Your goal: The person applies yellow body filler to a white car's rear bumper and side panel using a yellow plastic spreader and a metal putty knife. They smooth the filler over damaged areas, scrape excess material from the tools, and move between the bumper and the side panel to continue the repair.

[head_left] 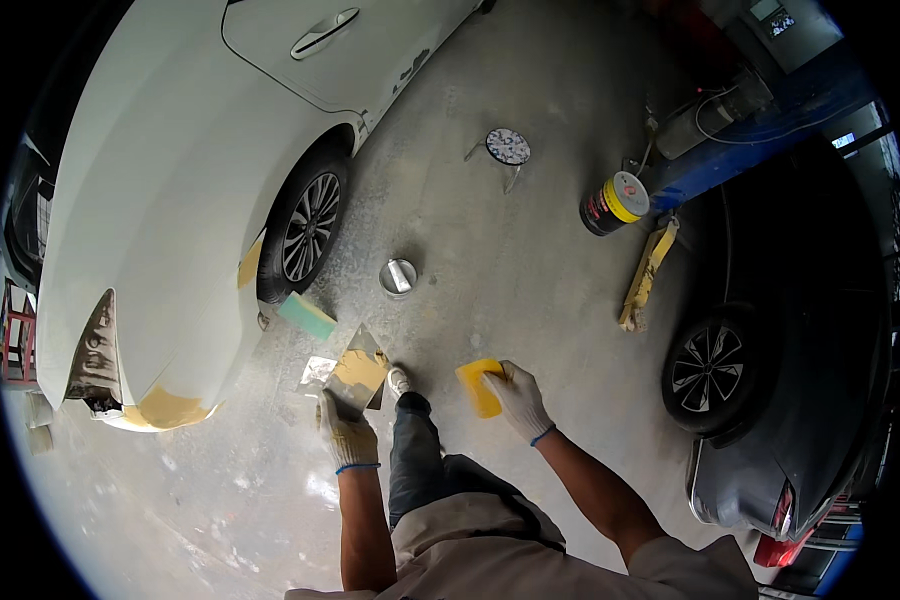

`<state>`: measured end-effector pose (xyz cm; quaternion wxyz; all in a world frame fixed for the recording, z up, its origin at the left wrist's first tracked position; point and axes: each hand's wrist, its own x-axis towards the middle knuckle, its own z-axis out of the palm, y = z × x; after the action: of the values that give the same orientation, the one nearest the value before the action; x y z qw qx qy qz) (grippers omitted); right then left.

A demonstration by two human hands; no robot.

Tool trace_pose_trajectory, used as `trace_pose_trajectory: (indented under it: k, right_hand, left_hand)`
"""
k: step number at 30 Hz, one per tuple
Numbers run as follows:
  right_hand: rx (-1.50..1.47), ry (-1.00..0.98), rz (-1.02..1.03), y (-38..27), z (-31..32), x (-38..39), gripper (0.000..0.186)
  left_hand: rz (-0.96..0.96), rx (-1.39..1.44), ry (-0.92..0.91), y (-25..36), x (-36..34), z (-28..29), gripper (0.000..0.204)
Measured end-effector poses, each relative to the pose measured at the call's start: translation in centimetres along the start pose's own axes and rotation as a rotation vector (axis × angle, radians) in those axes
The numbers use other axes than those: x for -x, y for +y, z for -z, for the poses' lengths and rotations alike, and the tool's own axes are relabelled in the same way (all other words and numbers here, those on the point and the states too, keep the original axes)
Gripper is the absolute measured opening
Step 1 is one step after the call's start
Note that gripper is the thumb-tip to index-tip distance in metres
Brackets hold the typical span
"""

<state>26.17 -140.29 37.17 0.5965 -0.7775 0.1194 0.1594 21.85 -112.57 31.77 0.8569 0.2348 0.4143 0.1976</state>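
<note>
My left hand [348, 428], in a white work glove, grips a metal plate [375, 345] smeared with tan putty [358, 368]. My right hand [520, 400], gloved too, holds a yellow spreader [477, 388]. To the left stands a white car [160, 150], its taillight opening [94, 350] bare, with tan filler patches on the bumper [165, 405] and beside the wheel arch [247, 262]. A green rectangular block [307, 316] lies on the floor by the rear tyre [303, 228]. Nearby, a round tin [398, 289] has a silver tube on it.
A stool [508, 146], a black-and-yellow bucket [607, 208] and a long putty-stained board [648, 272] are ahead and right, near a blue lift [750, 140]. A dark car [790, 390] stands at the right. My foot [400, 382] is on the concrete floor [500, 270].
</note>
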Motion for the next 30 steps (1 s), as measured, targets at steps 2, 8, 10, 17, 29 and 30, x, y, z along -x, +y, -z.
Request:
trace_pose_trajectory:
  k: [2,8,10,17,29,30]
  right_hand:
    - [-0.19,-0.064,-0.125,0.3,2.4,-4.6,0.018]
    - [-0.504,-0.125,-0.516,1.3,8.6,-17.8,0.03]
    - [-0.534,-0.09,-0.52,2.2,11.2,-21.8,0.035]
    - [-0.779,-0.185,-0.499,6.1,20.2,-41.5,0.047]
    - [-0.719,-0.16,-0.524,6.2,25.7,-63.7,0.045]
    - [-0.738,-0.164,-0.495,5.1,25.4,-63.8,0.044]
  left_hand:
    - [-0.011,-0.222,-0.014,-1.1,-1.0,-0.6,0.033]
    - [0.039,-0.086,0.02,-3.7,-2.8,-8.1,0.03]
    - [0.04,-0.095,0.024,-5.5,-4.0,-9.8,0.029]
    - [-0.095,-0.109,0.104,-14.5,-5.7,-17.9,0.034]
    - [-0.53,-1.382,0.303,-35.1,-6.2,-29.3,0.033]
    - [-0.596,-1.498,0.337,-35.4,-6.2,-30.1,0.036]
